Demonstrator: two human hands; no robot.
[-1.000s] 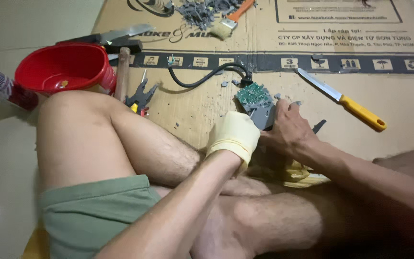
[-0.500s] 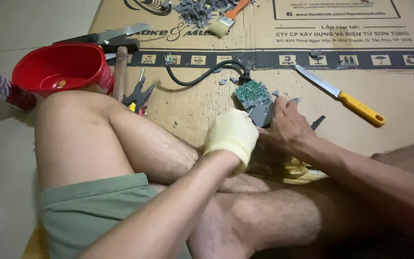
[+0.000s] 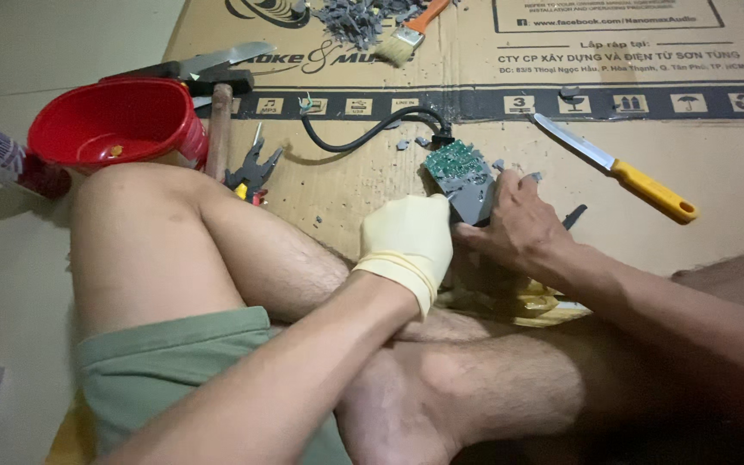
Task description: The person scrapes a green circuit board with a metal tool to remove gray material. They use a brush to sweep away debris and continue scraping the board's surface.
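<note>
A green circuit board in a grey casing (image 3: 460, 176) lies on the flattened cardboard sheet (image 3: 346, 198), with a black cable (image 3: 363, 133) running from its far end. My left hand (image 3: 408, 243), in a pale yellow glove, grips the near left side of the casing. My bare right hand (image 3: 523, 226) presses against its right side, fingers curled over the edge. My crossed bare legs fill the foreground below both hands.
A yellow-handled knife (image 3: 622, 170) lies right of the board. A red plastic bowl (image 3: 114, 125), a hammer (image 3: 217, 129), pliers (image 3: 251, 168) and large shears (image 3: 191, 65) sit at left. A brush (image 3: 406, 34) and grey scraps (image 3: 359, 17) lie at the back.
Both hands stay on the casing with only small shifts of the fingers. The view has drifted slightly.
</note>
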